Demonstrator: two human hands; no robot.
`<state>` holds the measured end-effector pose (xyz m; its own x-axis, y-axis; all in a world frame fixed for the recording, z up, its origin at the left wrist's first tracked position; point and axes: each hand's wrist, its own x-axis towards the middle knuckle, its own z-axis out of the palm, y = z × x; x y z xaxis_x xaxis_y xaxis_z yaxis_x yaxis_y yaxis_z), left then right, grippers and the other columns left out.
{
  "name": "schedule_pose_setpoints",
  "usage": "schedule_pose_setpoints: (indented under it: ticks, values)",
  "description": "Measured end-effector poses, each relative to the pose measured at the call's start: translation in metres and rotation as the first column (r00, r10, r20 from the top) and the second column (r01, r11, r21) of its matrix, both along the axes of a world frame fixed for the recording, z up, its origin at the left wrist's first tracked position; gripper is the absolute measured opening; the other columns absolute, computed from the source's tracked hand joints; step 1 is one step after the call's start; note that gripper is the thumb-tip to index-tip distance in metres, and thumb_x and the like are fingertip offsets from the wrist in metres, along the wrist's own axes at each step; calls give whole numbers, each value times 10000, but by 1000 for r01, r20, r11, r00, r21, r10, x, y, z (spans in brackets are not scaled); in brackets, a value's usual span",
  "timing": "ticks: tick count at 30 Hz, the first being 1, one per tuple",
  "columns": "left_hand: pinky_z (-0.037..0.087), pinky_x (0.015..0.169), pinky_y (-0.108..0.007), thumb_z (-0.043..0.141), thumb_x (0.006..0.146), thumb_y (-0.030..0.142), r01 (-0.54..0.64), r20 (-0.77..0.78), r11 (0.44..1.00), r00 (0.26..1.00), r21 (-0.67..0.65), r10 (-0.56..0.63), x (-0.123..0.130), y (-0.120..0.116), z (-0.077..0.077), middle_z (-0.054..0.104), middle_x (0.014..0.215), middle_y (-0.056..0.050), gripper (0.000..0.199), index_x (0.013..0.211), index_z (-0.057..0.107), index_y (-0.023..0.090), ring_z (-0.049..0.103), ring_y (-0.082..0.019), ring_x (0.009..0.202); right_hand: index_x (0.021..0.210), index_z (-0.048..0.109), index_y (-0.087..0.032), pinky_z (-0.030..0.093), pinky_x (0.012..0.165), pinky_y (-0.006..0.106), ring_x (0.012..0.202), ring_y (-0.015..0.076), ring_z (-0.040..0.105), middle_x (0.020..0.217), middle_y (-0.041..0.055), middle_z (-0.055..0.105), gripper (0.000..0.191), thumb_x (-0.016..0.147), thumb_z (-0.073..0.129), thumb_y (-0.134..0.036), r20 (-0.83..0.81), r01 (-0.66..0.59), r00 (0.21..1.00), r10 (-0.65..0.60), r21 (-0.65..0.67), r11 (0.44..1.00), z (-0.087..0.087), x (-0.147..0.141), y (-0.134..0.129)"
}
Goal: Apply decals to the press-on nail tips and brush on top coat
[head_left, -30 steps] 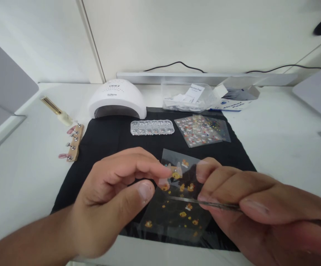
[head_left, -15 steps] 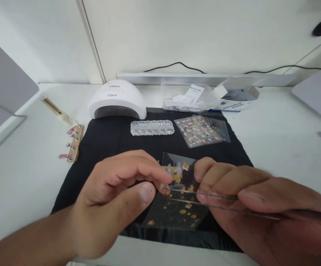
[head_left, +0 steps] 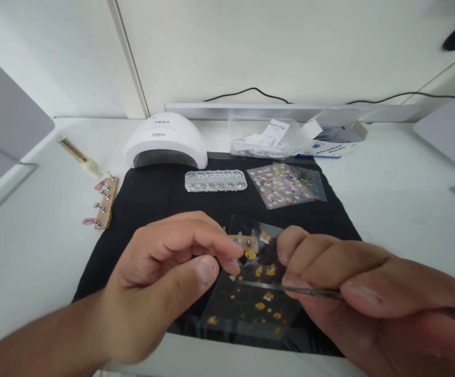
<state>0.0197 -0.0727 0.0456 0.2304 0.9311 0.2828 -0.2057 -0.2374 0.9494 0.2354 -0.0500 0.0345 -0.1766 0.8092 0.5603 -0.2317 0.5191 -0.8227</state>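
My right hand [head_left: 329, 272] is closed around metal tweezers [head_left: 266, 285], whose tips point left and look nearly together. A transparent sheet with yellow and orange stickers [head_left: 259, 306] lies under the tweezers, its upper right edge by my right fingers. My left hand [head_left: 164, 283] is at the sheet's left side, its fingers curled and the thumb apart from them. Its fingertips overlap the sheet; whether they touch it cannot be made out. Part of a wooden holder with nail tips [head_left: 246, 242] shows through the sheet's upper part.
Beyond the hands on the black cloth [head_left: 152, 196] are a clear case of gems [head_left: 216, 181] and more sticker sheets [head_left: 282, 186]. Behind stand a white lamp [head_left: 166, 139], a clear tub [head_left: 266, 141] and an alcohol pad box [head_left: 329, 144]. A nail stand [head_left: 106, 204] and brush [head_left: 81, 159] are left.
The tweezer arms, seen apart before, now look drawn together, with the tips slightly lower. My right hand and the sticker sheet have shifted a little. My left hand has barely moved.
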Motion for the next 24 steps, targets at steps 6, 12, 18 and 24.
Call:
schedule_pose_setpoints:
  ticks: [6, 12, 18, 24]
  values:
    - [547, 711, -289, 640, 1005, 272, 7, -10, 1000, 1000, -9, -7, -1, -1, 1, 721, 878, -77, 201, 1059, 824, 213, 657, -191, 820, 954, 844, -357, 532, 596, 363, 477, 137, 654, 634, -33, 742, 287, 1000, 604, -508, 8, -20, 1000, 20, 11, 1000, -1, 1, 2]
    - [540, 719, -267, 635, 1011, 267, 29, 15, 999, 999, -13, -29, -1, 0, 0, 712, 893, -75, 205, 1075, 819, 201, 656, -181, 835, 900, 851, -335, 541, 578, 355, 461, 134, 648, 627, -32, 741, 269, 965, 659, -512, -34, 18, 999, -18, 9, 1000, 0, -5, 3]
    - [532, 754, -244, 642, 1014, 268, 42, 34, 998, 999, -38, -41, 0, -2, -2, 705, 916, -59, 199, 1081, 817, 201, 652, -158, 846, 914, 857, -307, 571, 615, 348, 511, 139, 674, 647, -25, 754, 235, 943, 709, -487, -68, 44, 997, -46, -27, 999, 3, -6, 3]
    - [546, 796, -231, 643, 1020, 291, 62, 73, 996, 996, -69, -57, -2, -2, -2, 692, 922, -45, 204, 1105, 815, 222, 650, -145, 864, 1021, 840, -320, 593, 691, 356, 570, 144, 681, 705, -18, 773, 253, 990, 645, -480, -49, 0, 999, -1, -21, 1000, -2, -1, 1]
